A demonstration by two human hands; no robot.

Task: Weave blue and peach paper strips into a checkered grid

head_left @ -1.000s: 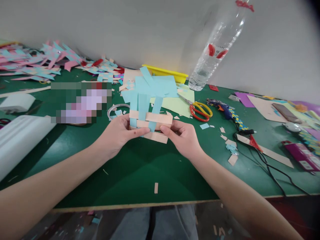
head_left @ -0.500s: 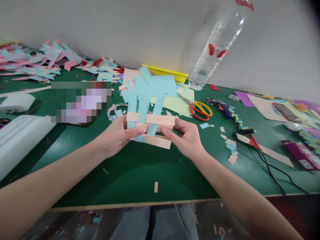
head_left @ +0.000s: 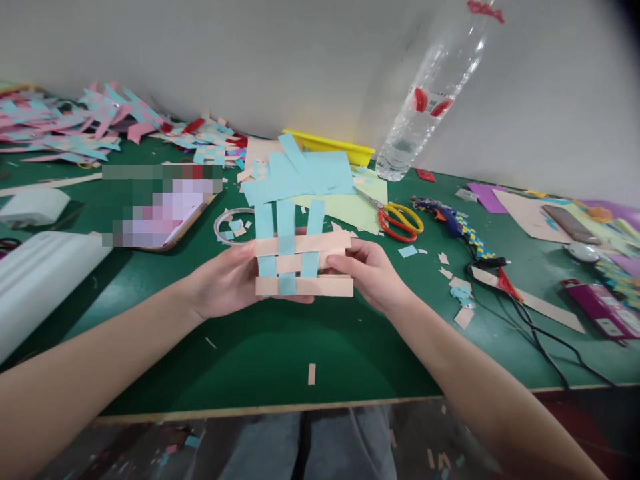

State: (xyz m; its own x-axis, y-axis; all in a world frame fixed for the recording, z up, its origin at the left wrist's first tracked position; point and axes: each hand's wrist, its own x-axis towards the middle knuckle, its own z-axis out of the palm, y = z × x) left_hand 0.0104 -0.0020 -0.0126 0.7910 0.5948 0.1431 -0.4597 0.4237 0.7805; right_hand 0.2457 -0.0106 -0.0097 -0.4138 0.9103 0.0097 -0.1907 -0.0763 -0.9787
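Observation:
Both hands hold up a small lattice of woven paper strips [head_left: 287,245] over the table. Three light blue strips run upward in it and three pale peach strips cross them. My left hand [head_left: 227,283] grips the left side, its thumb at the top peach strip and other fingers behind the weave. At the right edge, my right hand [head_left: 367,270] pinches the weave, thumb in front on the middle strip. Behind the lattice lie light blue paper sheets [head_left: 330,172] on a pale green sheet [head_left: 345,203].
Scissors [head_left: 400,220] with red and yellow handles lie right of the sheets. A tape roll [head_left: 220,227] is at left, near a phone [head_left: 170,213] with a blurred screen. A clear bottle [head_left: 415,127] stands behind. Paper weavings [head_left: 65,127] heap at back left; black cables [head_left: 537,333] lie right.
The lattice has tilted to face me more squarely, and its strips look straighter. My left thumb has moved up from the middle strip to the top one.

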